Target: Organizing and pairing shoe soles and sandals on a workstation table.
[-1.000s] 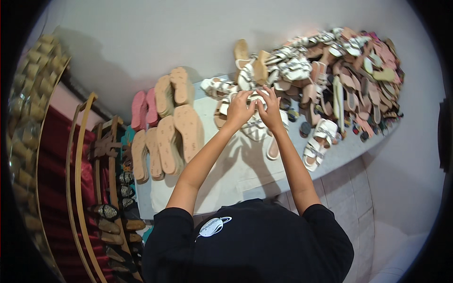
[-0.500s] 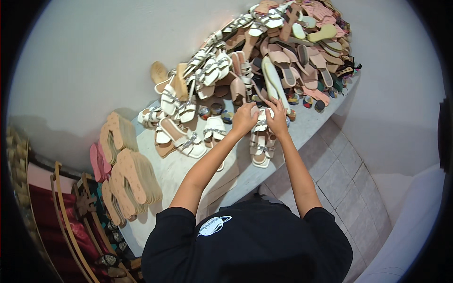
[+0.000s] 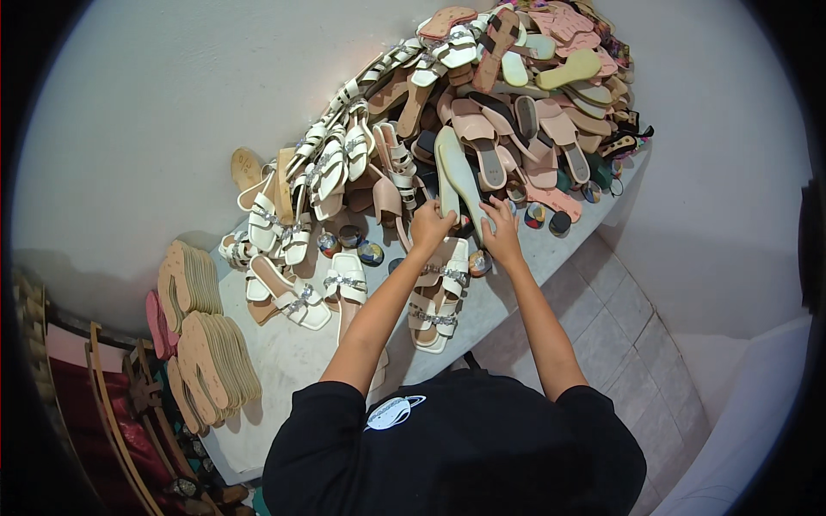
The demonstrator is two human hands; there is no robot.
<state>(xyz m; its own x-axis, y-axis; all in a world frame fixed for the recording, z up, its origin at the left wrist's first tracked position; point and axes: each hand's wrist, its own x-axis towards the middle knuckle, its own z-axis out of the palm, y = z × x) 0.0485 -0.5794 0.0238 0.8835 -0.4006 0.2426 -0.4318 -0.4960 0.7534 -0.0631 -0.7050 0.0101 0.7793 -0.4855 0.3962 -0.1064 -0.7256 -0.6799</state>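
A pair of long, pale cream soles (image 3: 462, 176) leans on the heap, lower ends toward me. My left hand (image 3: 432, 227) is closed at the lower end of the left sole, its fingertips against it. Beside the right sole's lower edge, my right hand (image 3: 502, 234) has its fingers apart, some touching or very near the edge. Just below my hands, a pair of white strappy sandals (image 3: 436, 297) with silvery braided trim lies on the table. Another white sandal (image 3: 346, 279) lies left of it, partly behind my left forearm.
A large heap of pink sandals (image 3: 476, 129) and white sandals (image 3: 331, 168) covers the far side of the pale table (image 3: 288, 378). Round multicoloured pieces (image 3: 370, 252) lie along its near edge. Stacks of tan insoles (image 3: 215, 365) stand at left. Tiled floor (image 3: 602, 292) shows at right.
My view has shifted, so the table's contents appear further left and lower. My hands have moved from the top of the white sandal pair to the lower ends of the cream soles.
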